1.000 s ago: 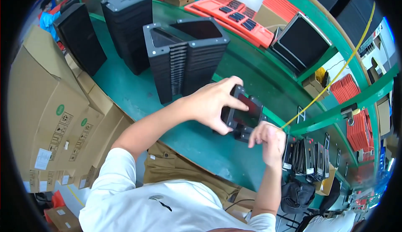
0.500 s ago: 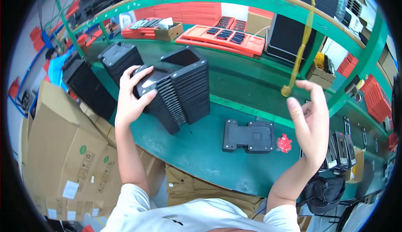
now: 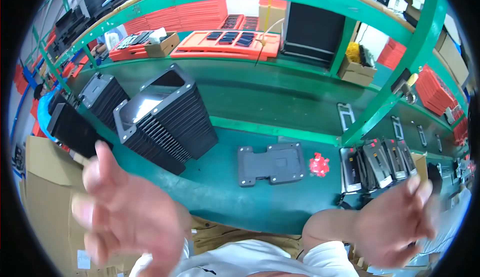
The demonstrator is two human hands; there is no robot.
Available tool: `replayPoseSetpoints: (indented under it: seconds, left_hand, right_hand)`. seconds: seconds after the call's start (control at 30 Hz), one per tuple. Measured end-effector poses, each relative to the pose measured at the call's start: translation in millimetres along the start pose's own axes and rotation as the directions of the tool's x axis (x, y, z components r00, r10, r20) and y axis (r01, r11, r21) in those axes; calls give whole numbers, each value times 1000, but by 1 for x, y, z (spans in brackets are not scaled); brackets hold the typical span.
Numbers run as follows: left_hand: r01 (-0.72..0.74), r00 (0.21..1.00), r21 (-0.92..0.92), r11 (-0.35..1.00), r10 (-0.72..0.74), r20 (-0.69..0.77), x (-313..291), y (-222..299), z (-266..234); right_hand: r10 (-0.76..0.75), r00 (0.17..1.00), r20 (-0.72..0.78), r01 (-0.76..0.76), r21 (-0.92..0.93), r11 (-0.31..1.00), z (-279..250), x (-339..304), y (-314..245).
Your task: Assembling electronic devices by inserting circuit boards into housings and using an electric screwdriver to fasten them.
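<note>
My left hand (image 3: 135, 219) is raised near the lower left, fingers spread and holding nothing. At the lower right, my right hand (image 3: 392, 224) is blurred, with bent fingers apart and nothing seen in them. Both hands are off the bench. Beyond my left hand leans a tall stack of black plastic frames (image 3: 195, 114) with a rectangular opening on top. One black plastic housing (image 3: 274, 163), notched in the middle, lies flat between the hands. Right of it sits a small red crumpled cluster (image 3: 319, 165). Several dark flat panels (image 3: 376, 162) stand near my right hand.
A green shelf frame (image 3: 385, 102) rises at the right. A yellow cord (image 3: 269, 12) hangs from above. At the back lie orange-red trays (image 3: 200, 44) with dark pieces. More black stacks (image 3: 102, 97) stand at the left, beside a large cardboard box (image 3: 47, 192).
My left hand has let go of the black frame stack and moved back toward me. My right hand has dropped lower, away from the yellow cord, which now hangs farther off. The view has shifted.
</note>
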State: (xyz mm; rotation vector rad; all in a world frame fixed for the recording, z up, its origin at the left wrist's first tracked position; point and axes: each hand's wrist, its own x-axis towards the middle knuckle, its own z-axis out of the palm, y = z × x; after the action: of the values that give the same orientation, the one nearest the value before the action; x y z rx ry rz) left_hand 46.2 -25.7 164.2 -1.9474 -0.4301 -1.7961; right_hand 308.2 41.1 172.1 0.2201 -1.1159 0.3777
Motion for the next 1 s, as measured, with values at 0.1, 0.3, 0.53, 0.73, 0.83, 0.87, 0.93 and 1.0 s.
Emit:
replayPoseSetpoints:
  seconds: [0.1, 0.3, 0.53, 0.73, 0.83, 0.87, 0.93, 1.0]
  left_hand:
    - [129, 829, -677, 725, -453, -328, 4, 65, 39]
    - [158, 486, -981, 109, -874, -19, -18, 143, 85]
    - [116, 236, -993, 35, -972, -6, -1, 161, 117]
    - [56, 189, -998, 12, -982, -1, 0, 113, 104]
    - [28, 139, -999, 18, -990, -14, 3, 120, 104]
    - [15, 114, -1000, 16, -993, -15, 4, 123, 105]
    - [-15, 70, -1000, 17, -997, -18, 7, 125, 107]
    - [-46, 59, -999, 21, -998, -24, 13, 123, 113]
  right_hand:
    - [14, 951, 310, -37, 68, 997, -6, -18, -29]
    - [614, 779, 132, -581, 520, 626, 58, -39, -56]
    - [613, 790, 23, -538, 505, 675, 70, -55, -9]
    - [620, 778, -100, -477, 548, 687, 80, -65, -19]
    - [643, 750, -157, -465, 566, 681, 83, -70, -32]
    - [653, 736, -177, -468, 564, 680, 79, -69, -33]
    - [667, 714, -213, -469, 561, 682, 87, -73, -36]
    - [661, 710, -243, -449, 567, 691, 93, -71, -52]
